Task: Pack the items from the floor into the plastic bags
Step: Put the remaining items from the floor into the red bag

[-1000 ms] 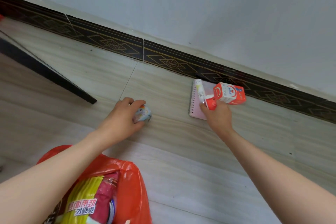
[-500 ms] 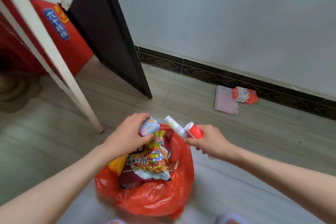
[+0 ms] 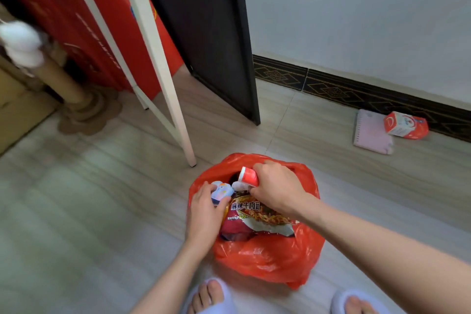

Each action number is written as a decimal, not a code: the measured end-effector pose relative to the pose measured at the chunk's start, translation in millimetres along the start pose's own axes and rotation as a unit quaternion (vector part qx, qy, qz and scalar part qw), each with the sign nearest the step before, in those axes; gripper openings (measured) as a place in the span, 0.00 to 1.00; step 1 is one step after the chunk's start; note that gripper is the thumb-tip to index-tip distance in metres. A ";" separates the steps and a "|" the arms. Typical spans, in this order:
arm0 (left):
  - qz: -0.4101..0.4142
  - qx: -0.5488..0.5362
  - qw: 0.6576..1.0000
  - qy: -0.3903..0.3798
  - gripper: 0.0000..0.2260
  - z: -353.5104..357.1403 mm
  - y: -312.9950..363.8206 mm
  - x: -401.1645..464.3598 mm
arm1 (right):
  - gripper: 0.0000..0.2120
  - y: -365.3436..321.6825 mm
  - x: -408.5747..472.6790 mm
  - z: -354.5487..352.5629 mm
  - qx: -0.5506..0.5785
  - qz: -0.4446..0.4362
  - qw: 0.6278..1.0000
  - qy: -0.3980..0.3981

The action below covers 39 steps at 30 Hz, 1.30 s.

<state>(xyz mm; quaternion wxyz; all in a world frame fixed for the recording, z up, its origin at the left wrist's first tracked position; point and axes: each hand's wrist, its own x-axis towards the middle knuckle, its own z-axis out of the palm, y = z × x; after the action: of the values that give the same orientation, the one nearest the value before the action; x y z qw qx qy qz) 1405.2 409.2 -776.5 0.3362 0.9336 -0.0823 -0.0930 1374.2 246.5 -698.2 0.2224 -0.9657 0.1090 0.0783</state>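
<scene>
A red plastic bag (image 3: 267,260) stands open on the floor in front of my feet, with a noodle packet (image 3: 257,216) on top inside. My left hand (image 3: 204,214) holds a small pale-blue packet (image 3: 221,192) at the bag's left rim. Inside the mouth of the bag, my right hand (image 3: 277,187) grips a white tube by its red cap (image 3: 248,175), the tube pointing down into the bag. A pink spiral notebook (image 3: 370,132) and a red-and-white carton (image 3: 405,125) lie on the floor by the far wall.
A white folding frame leg (image 3: 178,120) stands just left of the bag, with a dark door (image 3: 216,41) and a red box (image 3: 102,41) behind it. Cardboard (image 3: 17,109) sits far left. My slippered feet (image 3: 211,296) are at the bottom edge.
Both hands came back from the wall to the bag with the blue packet and the tube. They have since dropped lower, and the tube now points down into the bag's mouth.
</scene>
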 end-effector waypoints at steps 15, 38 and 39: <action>-0.293 -0.230 0.925 -0.073 0.13 -10.1 -81.9 42.1 | 0.21 -7.8 10.9 27.1 0.017 -0.028 0.995 -0.095; 0.003 0.049 0.995 -0.083 0.11 -44.5 6.6 38.0 | 0.28 61.1 -15.4 16.3 -0.082 -0.166 0.979 -0.088; 0.027 0.061 0.993 -0.093 0.12 -42.1 14.4 37.9 | 0.28 71.5 -17.3 11.0 -0.072 -0.153 0.983 -0.076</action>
<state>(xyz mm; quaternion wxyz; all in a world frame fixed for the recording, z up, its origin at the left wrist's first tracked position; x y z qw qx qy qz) 1450.2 415.9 -739.9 0.2718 0.9370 -0.1442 -0.1653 1338.9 191.7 -734.0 0.1688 -0.9757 -0.0630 0.1244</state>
